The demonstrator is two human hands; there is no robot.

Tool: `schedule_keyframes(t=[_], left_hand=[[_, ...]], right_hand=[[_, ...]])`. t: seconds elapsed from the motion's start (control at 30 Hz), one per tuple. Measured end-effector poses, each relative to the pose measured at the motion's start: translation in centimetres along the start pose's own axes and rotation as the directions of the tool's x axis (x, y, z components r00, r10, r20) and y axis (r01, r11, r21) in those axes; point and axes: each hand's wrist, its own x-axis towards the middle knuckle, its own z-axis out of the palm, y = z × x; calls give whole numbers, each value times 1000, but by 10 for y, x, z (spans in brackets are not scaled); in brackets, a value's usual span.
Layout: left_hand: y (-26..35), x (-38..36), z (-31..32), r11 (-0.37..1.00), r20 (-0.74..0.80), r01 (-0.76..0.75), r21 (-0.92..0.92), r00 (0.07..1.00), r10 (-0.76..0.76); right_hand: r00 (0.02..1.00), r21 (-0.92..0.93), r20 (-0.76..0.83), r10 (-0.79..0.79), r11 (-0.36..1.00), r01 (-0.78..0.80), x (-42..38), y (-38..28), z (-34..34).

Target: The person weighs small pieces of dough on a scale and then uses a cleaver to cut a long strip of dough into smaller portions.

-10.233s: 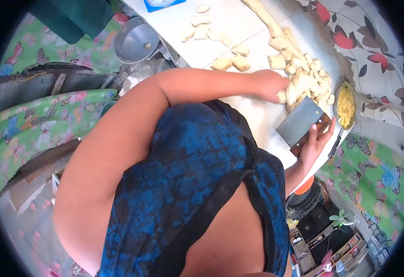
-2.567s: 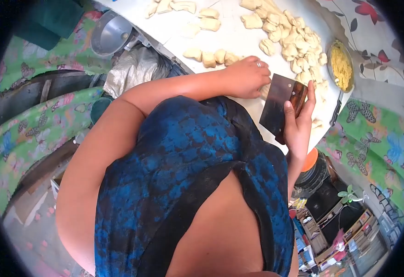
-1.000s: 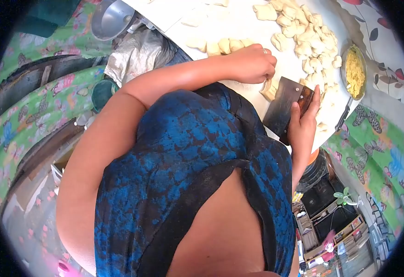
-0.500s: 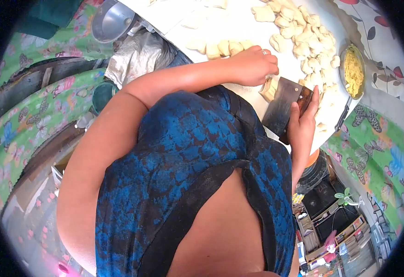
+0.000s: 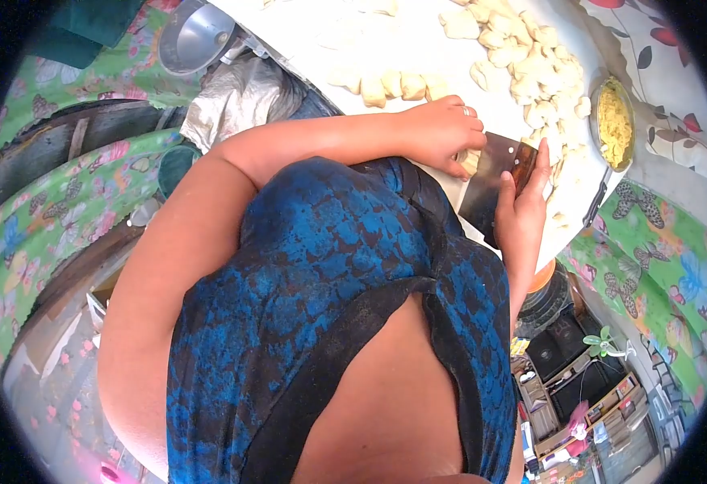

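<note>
My right hand (image 5: pixel 523 208) grips the wooden handle of a dough scraper (image 5: pixel 483 198) with a dark, broad metal blade. The blade stands tilted on the white table, close to my body. Just left of it, my left hand (image 5: pixel 448 135) has its fingers and thumb around a piece of dough (image 5: pixel 471 162), which the fingers partly hide. A short row of cut dough pieces (image 5: pixel 391 85) lies beyond my left hand. Farther off to the right is a big heap of dough pieces (image 5: pixel 543 73).
A pan of yellow crumbly filling (image 5: pixel 614 125) sits at the table's right edge, its handle (image 5: pixel 598 206) pointing toward me. A metal basin (image 5: pixel 198 38) and a silvery plastic bag (image 5: pixel 240 101) are left of the white table (image 5: pixel 313 32).
My left hand has come down and closed around the dough beside the blade, uncovering more of the row behind. The scraper has shifted slightly left in my right hand.
</note>
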Motion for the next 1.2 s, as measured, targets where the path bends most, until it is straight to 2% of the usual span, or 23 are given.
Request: schedule_keyframes(t=[0.03,0.07,0.1,0.13,0.2,0.33,0.5,0.57,0.63,0.67,0.7,0.73,0.77,0.8,0.83,0.87,0.9,0.93,0.97,1.0,1.03,1.1,1.2], left_hand=[[0,0,3,1000,-1,-1,0,1000,1],[-1,-1,8,1000,-71,-16,-4,997,15],[-1,-2,12,1000,-139,-29,-8,990,27],[-1,-3,15,1000,-140,-27,-8,990,26],[0,-4,18,997,-205,-43,-57,978,31],[-4,-5,25,997,-230,-75,-16,971,69],[2,-2,22,997,-176,-29,73,983,42],[0,-5,25,995,-196,-78,57,977,88],[-2,-9,23,998,-208,-63,27,976,68],[0,-12,12,997,-215,-60,53,974,70],[2,-16,1,1000,-339,1,-19,941,-8],[4,-21,-10,993,-451,52,-103,888,-93],[-1,-26,-22,994,-459,60,-91,884,-95],[-9,-31,-36,985,-494,113,-130,854,-163],[-17,-35,-47,972,-528,163,-171,818,-230],[-23,-39,-57,971,-535,173,-164,811,-235],[-28,-42,-66,953,-523,238,-187,797,-302],[-32,-46,-72,930,-509,302,-209,779,-367],[-38,-48,-74,929,-516,312,-199,772,-370],[-45,-48,-74,941,-517,277,-195,786,-339],[-49,-48,-76,952,-518,241,-188,799,-305],[-51,-52,-83,945,-495,234,-230,807,-321],[-46,-68,-93,914,-516,341,-222,754,-407]], right_hand=[[1000,-18,-1,-17,1000,17,0,0,1],[1000,-20,-1,-19,1000,19,0,-4,0],[1000,-33,14,19,999,-19,0,-9,0],[998,-46,28,57,997,-56,0,-12,0],[1000,-40,16,11,999,-10,-1,-8,4],[997,-44,-18,-80,996,79,5,0,15],[997,-117,6,-78,990,79,49,-12,16],[995,-158,17,-102,982,103,67,-20,13],[995,-84,62,-79,993,84,81,-18,13],[992,-34,26,-122,992,123,85,-9,15],[989,-29,20,-146,989,147,88,-1,15],[992,71,11,-129,989,128,86,5,13],[994,170,10,-108,980,105,82,11,11],[996,265,5,-89,961,85,78,17,10],[986,327,-39,-160,931,164,76,31,11],[987,444,-49,-150,882,157,68,33,10],[989,555,-55,-138,819,145,59,33,9],[997,595,-7,-76,801,65,46,23,1],[999,631,43,-17,776,-14,35,12,-6],[989,569,15,-150,814,115,34,25,-3],[988,551,92,-124,833,53,34,40,-1],[963,658,174,-206,752,42,25,36,3],[956,707,195,-221,707,20,23,32,13]])
